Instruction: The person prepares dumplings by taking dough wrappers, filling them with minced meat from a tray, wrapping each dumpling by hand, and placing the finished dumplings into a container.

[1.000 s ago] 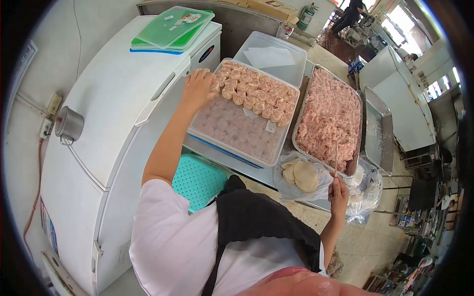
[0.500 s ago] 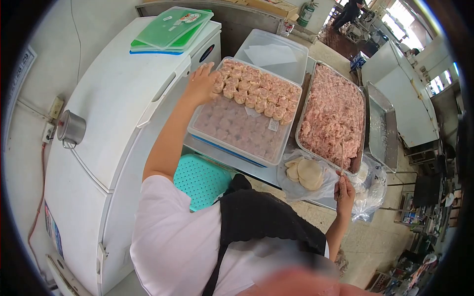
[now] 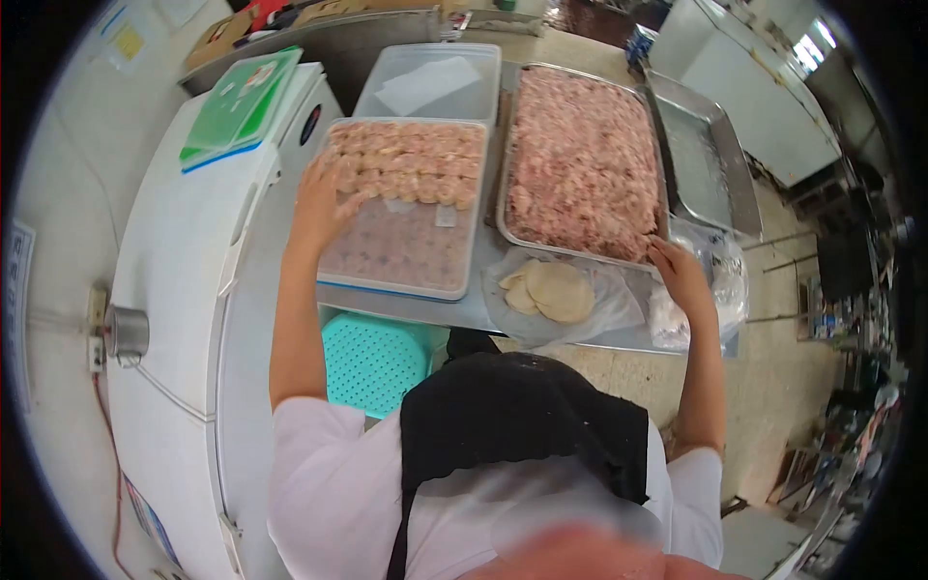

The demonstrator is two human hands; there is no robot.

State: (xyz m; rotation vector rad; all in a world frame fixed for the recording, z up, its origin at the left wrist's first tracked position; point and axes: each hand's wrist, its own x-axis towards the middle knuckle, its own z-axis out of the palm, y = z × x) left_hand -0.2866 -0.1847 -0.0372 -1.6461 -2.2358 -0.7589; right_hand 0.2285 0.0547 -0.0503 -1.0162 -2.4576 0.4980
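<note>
My left hand [image 3: 324,198] is at the left end of the rows of meat dumplings [image 3: 411,159], thumb and fingers apart. These open-topped dumplings sit in the upper part of a clear plastic container [image 3: 449,275]; more pale rounds show blurred through its lower part. My right hand [image 3: 681,271] is closed at the near right corner of the metal tray [image 3: 570,253], which is full of ground meat [image 3: 585,159]. The thin, stick-like tool in that hand is mostly hidden now. Round dough wrappers [image 3: 556,292] lie on a plastic bag [image 3: 614,309] between my hands.
A clear container with white sheets [image 3: 430,85] stands behind the dumplings. Right of the meat are another metal tray [image 3: 701,155] and a plastic bag [image 3: 725,290]. A white chest freezer [image 3: 184,290] flanks the left side; a turquoise perforated stool [image 3: 375,362] is below the table.
The view has turned and shifted. My left hand has come down along the container's left side, and my right hand has moved up to the meat tray's corner, its tool now less visible.
</note>
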